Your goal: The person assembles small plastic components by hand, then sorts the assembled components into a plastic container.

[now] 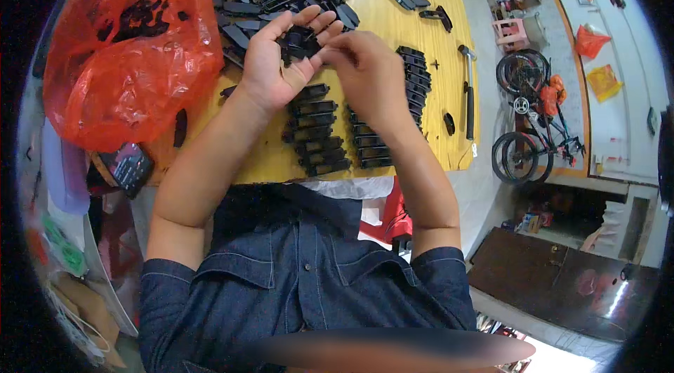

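My left hand [270, 71] is turned palm up over the table, fingers slightly curled, with several small black plastic parts [299, 43] resting in it. My right hand [368, 74] meets its fingertips from the right, thumb and fingers pinched together; whatever they hold is hidden. Just below the hands, two rows of black plastic pieces stand close together, a left row [316, 134] and a middle row [371, 145]. Another row of black pieces [414, 74] runs along the right of my right hand. Beyond my left hand lies a loose heap of long black plastic pieces [246, 8].
A red plastic bag [133, 92] with dark parts inside covers the left of the yellow wooden table [439, 15]. A black-handled hammer [469, 92] lies near the right edge, beside a small black piece [449, 123]. Bicycles [523, 113] stand beyond on the right.
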Tool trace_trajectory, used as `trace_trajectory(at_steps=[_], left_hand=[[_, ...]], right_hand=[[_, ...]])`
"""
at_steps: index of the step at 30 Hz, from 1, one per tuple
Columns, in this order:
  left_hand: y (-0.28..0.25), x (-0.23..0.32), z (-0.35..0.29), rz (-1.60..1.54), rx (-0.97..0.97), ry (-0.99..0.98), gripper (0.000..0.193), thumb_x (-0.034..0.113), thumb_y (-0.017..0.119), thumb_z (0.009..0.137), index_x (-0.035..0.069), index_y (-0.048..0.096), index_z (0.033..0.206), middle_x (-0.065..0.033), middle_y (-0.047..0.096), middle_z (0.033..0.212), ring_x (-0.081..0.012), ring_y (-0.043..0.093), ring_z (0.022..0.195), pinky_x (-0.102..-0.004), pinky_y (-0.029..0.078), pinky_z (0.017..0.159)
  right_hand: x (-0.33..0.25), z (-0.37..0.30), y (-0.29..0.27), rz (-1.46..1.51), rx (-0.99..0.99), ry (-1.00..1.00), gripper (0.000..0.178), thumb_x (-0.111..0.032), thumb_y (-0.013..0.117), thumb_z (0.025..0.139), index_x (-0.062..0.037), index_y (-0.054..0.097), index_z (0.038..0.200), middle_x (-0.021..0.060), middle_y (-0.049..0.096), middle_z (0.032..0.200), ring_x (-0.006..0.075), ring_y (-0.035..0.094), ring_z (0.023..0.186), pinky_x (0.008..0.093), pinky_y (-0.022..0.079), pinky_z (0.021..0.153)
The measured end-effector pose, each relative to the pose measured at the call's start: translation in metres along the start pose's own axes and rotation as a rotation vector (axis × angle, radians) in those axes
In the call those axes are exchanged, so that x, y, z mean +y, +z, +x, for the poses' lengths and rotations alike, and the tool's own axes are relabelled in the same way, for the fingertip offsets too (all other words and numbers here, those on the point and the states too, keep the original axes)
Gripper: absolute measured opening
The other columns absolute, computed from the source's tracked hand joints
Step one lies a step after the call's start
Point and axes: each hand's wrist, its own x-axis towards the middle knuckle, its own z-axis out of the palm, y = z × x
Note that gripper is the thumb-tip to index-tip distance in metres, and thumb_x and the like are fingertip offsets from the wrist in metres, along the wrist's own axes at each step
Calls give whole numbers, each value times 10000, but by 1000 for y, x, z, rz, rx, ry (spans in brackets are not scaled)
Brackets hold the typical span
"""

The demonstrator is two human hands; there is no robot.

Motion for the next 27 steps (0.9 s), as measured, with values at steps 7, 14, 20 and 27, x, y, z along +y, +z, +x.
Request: trace_trajectory(at_steps=[7, 14, 20, 27], left_hand=[[8, -8, -1, 20, -67, -17, 406, 264, 323, 934, -24, 497, 1160, -185, 490, 1248, -319, 405, 1213, -425, 276, 1051], [7, -9, -3, 11, -60, -21, 381, 276, 305, 944, 1, 538, 1067, -176, 566, 1119, -311, 503, 1096, -430, 376, 969], [7, -7, -4, 2, -78, -49, 361, 276, 331, 938, 3, 538, 1051, -166, 566, 1111, -285, 517, 1083, -413, 416, 928], [4, -5, -4, -40, -49, -2, 320, 220, 346, 940, -30, 527, 1025, -187, 553, 1092, -308, 525, 1065, -420, 437, 927]], right_hand=[[-6, 0, 21, -118, 20, -194, 157, -148, 642, 716, -43, 616, 828, 138, 596, 807, 300, 593, 736, 383, 475, 643], [-12, -3, 17, 37, -60, -143, 135, -71, 616, 710, -31, 584, 835, 144, 585, 801, 285, 595, 709, 357, 470, 605], [-4, -6, 10, 65, 101, -245, 200, -26, 579, 761, -20, 568, 961, 145, 597, 852, 241, 608, 720, 317, 477, 609], [17, -4, -19, 511, -31, 248, 115, -44, 587, 800, 17, 560, 894, 107, 614, 751, 143, 621, 669, 267, 494, 528]])
